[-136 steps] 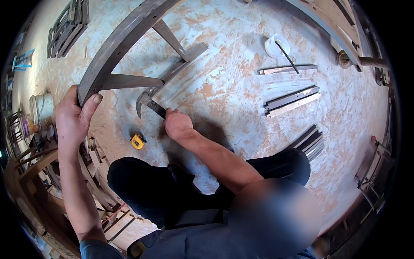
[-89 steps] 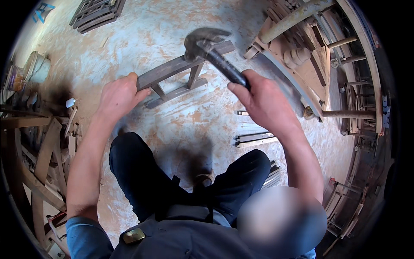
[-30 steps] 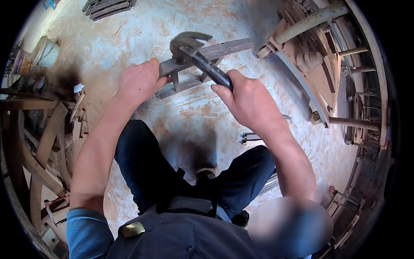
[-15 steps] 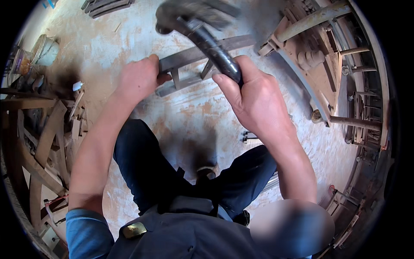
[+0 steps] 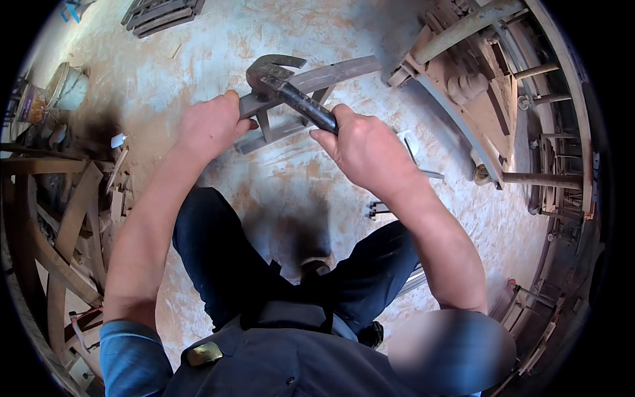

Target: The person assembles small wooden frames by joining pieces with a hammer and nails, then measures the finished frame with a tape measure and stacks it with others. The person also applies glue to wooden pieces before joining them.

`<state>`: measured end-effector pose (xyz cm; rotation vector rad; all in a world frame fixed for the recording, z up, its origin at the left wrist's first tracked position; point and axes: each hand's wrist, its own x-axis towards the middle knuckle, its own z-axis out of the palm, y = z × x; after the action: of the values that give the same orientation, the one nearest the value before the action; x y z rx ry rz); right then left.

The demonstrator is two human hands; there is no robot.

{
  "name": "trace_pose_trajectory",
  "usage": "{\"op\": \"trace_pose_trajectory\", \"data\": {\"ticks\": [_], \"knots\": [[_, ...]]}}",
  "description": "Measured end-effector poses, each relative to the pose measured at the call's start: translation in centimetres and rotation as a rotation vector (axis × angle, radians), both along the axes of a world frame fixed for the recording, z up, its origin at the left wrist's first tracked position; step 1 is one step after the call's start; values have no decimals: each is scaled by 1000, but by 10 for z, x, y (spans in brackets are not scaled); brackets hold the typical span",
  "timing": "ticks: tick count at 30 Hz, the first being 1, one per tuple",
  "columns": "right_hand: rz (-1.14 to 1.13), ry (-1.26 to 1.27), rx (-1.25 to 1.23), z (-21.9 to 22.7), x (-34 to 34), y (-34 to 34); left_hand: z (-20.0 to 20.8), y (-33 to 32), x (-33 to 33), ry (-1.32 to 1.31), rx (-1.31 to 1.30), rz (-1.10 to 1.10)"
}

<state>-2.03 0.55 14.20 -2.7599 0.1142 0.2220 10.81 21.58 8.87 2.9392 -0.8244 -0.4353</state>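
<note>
My right hand (image 5: pixel 370 147) is closed round the black handle of a claw hammer (image 5: pixel 305 107). The hammer's dark steel head lies at the upper rail of a wooden frame (image 5: pixel 347 70), close to its left end. Two long curved rails joined by short crosspieces make up this frame. At that left end my left hand (image 5: pixel 210 126) grips the upper rail, fingers wrapped round it. The palm side and most fingers of the left hand are hidden. The hammer and my right hand cover part of the frame's middle.
Wooden slats lie stacked (image 5: pixel 164 14) at the far left. A pale bucket (image 5: pixel 69 87) stands left, above a heap of wooden parts (image 5: pixel 69 225). On the right is a wooden rack (image 5: pixel 463 132) with poles. A small white container (image 5: pixel 407 141) sits beyond my right wrist.
The hammer has come down from its raised, blurred position onto the upper rail. My right hand has lowered slightly and moved left. My left hand keeps its grip on the frame.
</note>
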Motion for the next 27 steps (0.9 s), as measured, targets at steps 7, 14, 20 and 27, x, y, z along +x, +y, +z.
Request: {"op": "trace_pose_trajectory", "data": {"ticks": [7, 14, 20, 27], "knots": [[-284, -47, 9, -1, -10, -61, -5, 0, 3, -27, -52, -40], [-269, -103, 17, -10, -12, -65, 8, -34, -1, -171, -187, -114], [-293, -76, 29, -15, -18, -61, -5, -91, 3, -119, -131, -69], [-355, -222, 160, 32, -9, -58, -9, -90, 1, -151, -76, -29]]}}
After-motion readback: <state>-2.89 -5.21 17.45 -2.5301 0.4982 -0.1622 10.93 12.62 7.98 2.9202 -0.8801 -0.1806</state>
